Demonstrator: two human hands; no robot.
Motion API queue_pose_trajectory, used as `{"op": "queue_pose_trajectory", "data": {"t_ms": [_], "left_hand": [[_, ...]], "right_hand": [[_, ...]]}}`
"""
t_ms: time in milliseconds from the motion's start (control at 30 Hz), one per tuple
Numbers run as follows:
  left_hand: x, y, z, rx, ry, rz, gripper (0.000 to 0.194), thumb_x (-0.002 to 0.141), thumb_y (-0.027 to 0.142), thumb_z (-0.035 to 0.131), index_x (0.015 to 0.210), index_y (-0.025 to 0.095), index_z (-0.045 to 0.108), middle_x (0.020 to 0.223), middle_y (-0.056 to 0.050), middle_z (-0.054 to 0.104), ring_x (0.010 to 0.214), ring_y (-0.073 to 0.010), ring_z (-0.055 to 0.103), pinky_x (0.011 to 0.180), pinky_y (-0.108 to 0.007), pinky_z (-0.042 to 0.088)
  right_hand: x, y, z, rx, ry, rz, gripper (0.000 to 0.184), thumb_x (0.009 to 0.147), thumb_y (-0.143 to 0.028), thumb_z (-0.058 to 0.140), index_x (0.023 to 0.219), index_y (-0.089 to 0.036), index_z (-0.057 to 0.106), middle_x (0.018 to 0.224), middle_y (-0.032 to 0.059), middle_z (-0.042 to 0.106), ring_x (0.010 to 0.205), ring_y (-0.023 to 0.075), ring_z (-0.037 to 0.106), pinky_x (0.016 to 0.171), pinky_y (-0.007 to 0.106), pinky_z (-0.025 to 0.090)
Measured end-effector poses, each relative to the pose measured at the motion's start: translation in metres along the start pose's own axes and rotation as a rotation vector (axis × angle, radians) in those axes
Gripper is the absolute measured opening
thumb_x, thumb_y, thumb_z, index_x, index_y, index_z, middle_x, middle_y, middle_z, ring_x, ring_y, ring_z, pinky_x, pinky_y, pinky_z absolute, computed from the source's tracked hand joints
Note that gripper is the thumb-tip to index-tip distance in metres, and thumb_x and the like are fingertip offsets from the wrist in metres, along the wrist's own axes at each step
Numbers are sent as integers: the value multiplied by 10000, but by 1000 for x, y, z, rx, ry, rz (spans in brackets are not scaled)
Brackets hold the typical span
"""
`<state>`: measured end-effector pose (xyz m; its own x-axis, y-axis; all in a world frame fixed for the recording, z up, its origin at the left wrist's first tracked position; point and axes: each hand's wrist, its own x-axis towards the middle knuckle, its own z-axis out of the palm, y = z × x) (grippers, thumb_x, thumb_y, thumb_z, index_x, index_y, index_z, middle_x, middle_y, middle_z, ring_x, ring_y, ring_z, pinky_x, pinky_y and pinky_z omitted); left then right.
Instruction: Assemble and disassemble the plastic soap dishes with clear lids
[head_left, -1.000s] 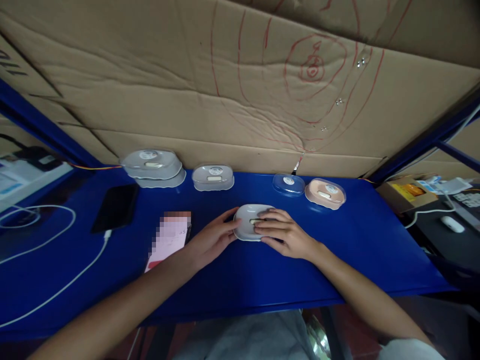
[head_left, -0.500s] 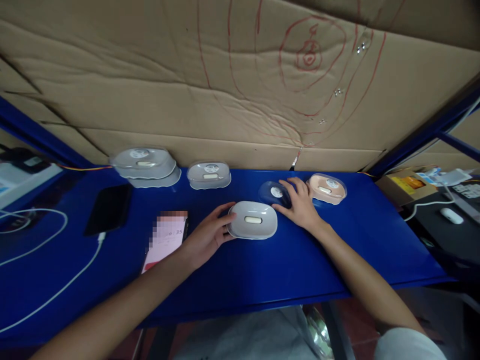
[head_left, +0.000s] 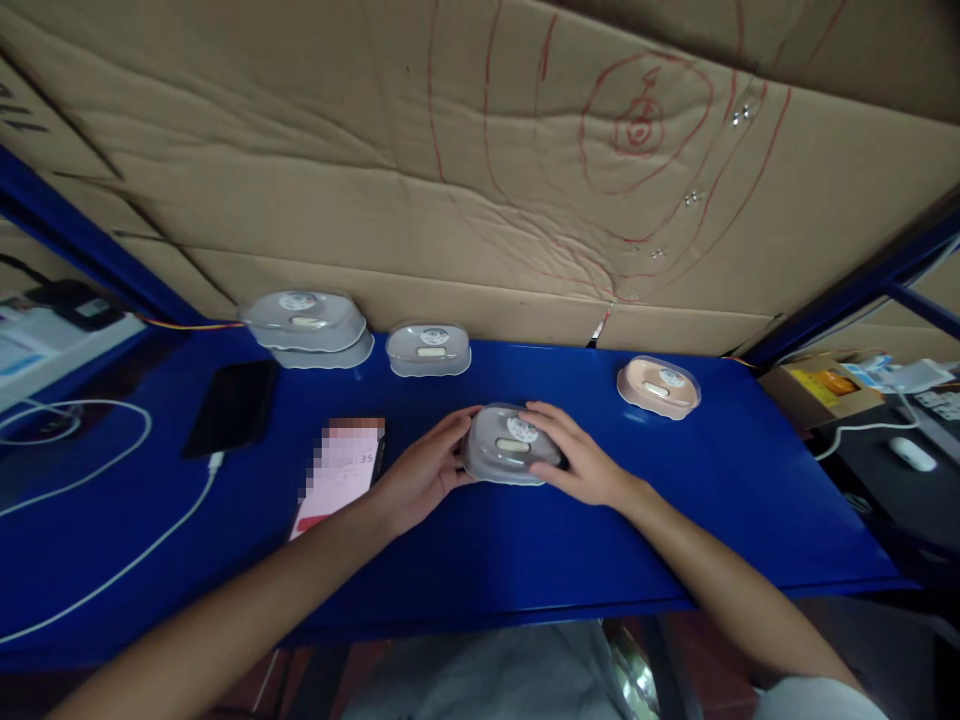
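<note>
Sleeve and forearms: nearest me, a grey sleeve (head_left: 814,697) ends low on the right; the left forearm (head_left: 247,610) and right forearm (head_left: 712,565) slant in over the near edge of the table (head_left: 525,560) and converge at its middle.
Left hand: the left hand (head_left: 431,466) is wrapped round the left end of the dish, wrist roughly in line with the forearm; some fingertips are hidden, so I can't tell how many bear on it.
Right hand: the right hand (head_left: 583,465) lies palm-down over the right end, fingers reaching to the far side of the lid, thumb on the near side; it's closed on that end.
Grey dish: the grey dish (head_left: 495,462) sits between both hands, clear lid (head_left: 499,424) over it; whether its underside touches the table I can't tell.
Lid work: I'd judge this as seating the lid on the dish; the next move seems to call for a level press all round the rim, with the left end steadied.
Phones: left of the dish lie a lit phone (head_left: 341,475) and, farther left, a black phone (head_left: 231,408).
Far row: a grey stack (head_left: 307,325) at left, a single grey box (head_left: 427,350), then a peach box (head_left: 660,388) at right.
Backdrop: cardboard (head_left: 300,150), marked with red rings.
</note>
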<state>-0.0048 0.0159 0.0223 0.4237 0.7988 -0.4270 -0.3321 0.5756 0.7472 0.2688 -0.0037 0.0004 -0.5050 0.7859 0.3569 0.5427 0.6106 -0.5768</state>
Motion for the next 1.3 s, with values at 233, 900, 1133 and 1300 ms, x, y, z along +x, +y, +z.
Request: {"op": "queue_pose_trajectory", "data": {"t_ms": [233, 900, 1133, 1300], "left_hand": [[-2, 4, 3, 14, 12, 67, 401, 918, 358, 784, 1296, 270, 683, 1247, -67, 708, 958, -197, 699, 803, -322, 597], [-3, 2, 4, 103, -31, 117, 441, 902, 408, 796, 1315, 268, 733, 1249, -87, 745, 1038, -233, 681, 844, -321, 540], [3, -2, -1, 63, 13, 92, 419, 907, 358, 790, 1307, 244, 744, 1270, -90, 754, 1030, -211, 683, 875, -300, 515], [-2, 3, 1, 137, 23, 155, 423, 910, 427, 782, 1299, 264, 752, 1325, -75, 737, 1156, -241, 656, 945, -313, 493]], "right_hand": [[1, -19, 2, -232, -47, -136, 772, 1002, -530, 642, 1656, -294, 306, 1660, 187, 353, 1557, 376, 350, 1224, 607, 406], [-1, 0, -2, 85, -48, -16, 888, 900, -561, 775, 1639, -327, 341, 1664, 159, 344, 1564, 335, 360, 1263, 550, 363], [0, -5, 1, -93, -124, -19, 941, 928, -586, 725, 1677, -285, 239, 1697, 205, 280, 1591, 377, 292, 1245, 595, 364], [0, -11, 1, -303, -147, -123, 952, 976, -567, 659, 1706, -250, 137, 1731, 245, 207, 1609, 397, 238, 1221, 622, 377]]}}
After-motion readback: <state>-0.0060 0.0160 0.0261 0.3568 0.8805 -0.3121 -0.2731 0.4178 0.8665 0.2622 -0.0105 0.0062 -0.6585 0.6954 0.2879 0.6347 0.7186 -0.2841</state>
